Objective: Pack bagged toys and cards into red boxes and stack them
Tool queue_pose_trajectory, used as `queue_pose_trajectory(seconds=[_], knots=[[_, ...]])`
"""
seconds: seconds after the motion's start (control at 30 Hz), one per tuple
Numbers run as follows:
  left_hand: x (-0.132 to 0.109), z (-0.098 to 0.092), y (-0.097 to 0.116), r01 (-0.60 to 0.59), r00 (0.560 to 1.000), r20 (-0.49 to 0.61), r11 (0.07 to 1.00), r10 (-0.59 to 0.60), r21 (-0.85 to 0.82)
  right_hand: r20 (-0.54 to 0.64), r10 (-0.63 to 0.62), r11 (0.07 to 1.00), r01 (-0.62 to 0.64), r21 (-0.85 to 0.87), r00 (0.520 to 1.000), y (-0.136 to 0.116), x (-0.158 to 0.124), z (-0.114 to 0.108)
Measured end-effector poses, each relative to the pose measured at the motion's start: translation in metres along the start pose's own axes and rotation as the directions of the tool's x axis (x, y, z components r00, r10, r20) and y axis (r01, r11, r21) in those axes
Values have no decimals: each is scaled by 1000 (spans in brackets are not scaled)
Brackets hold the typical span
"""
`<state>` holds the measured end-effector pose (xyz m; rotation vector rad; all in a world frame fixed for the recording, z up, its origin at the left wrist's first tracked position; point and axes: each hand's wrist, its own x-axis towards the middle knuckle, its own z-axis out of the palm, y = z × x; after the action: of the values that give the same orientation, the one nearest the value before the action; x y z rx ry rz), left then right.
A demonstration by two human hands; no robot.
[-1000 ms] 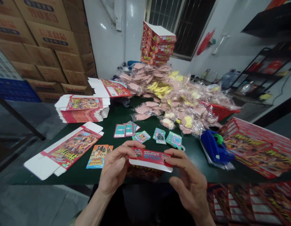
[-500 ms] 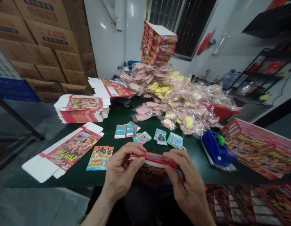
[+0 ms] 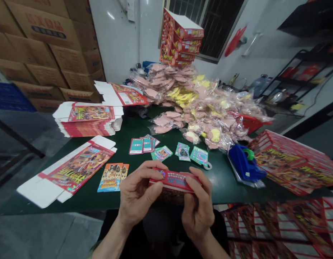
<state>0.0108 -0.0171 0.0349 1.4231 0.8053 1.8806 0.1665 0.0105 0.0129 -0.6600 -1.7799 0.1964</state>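
Observation:
Both hands hold a red printed cardboard box (image 3: 175, 181) close to the table's front edge, its narrow end facing up. My left hand (image 3: 140, 192) grips the left end, fingers on top and thumb at the near side. My right hand (image 3: 198, 201) is closed around the right end, with fingertips pressing on the top. The box's lower part is in shadow. Just beyond it lie teal cards (image 3: 136, 146), green-bordered cards (image 3: 161, 153) and more green cards (image 3: 200, 155) beside a small white ring (image 3: 208, 166). Orange and blue cards (image 3: 112, 178) lie left of my left hand.
A flattened box (image 3: 80, 167) and a stack of flat boxes (image 3: 87, 124) lie left. Bagged pink and yellow pieces (image 3: 182, 97) pile up behind. A blue tape dispenser (image 3: 245, 165) and filled rows of red boxes (image 3: 295, 162) stand right. More boxes (image 3: 279, 223) sit below the edge.
The top of the box, seen edge-on before with a white gap along its near side, now lies closed with its printed face visible. My right hand has moved slightly left.

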Motion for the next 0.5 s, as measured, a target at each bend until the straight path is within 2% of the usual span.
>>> queue_pose_trajectory(seconds=[0.17, 0.23, 0.3, 0.33, 0.4, 0.43, 0.5], knots=[[5, -3, -5, -84, 995, 72, 982, 72, 172, -38, -42, 999, 42, 12, 998, 5, 2, 9], [6, -1, -7, -139, 990, 54, 954, 129, 267, 16, -45, 999, 44, 12, 999, 7, 7, 5], [6, 3, -8, -197, 976, -9, 901, 217, 387, 76, 0, 1000, -1, 9, 997, 16, 11, -7], [6, 5, -9, -204, 964, -61, 866, 259, 458, 75, 50, 999, -50, -8, 996, 25, 14, -17], [4, 7, -12, -148, 950, -138, 791, 281, 594, -28, 228, 967, -229, -107, 973, 51, 18, -46], [4, 7, -14, -111, 947, -163, 757, 278, 644, -118, 324, 926, -340, -166, 939, 67, 21, -65], [4, 6, -19, -52, 946, -197, 719, 258, 693, -286, 483, 789, -553, -268, 828, 104, 28, -108]])
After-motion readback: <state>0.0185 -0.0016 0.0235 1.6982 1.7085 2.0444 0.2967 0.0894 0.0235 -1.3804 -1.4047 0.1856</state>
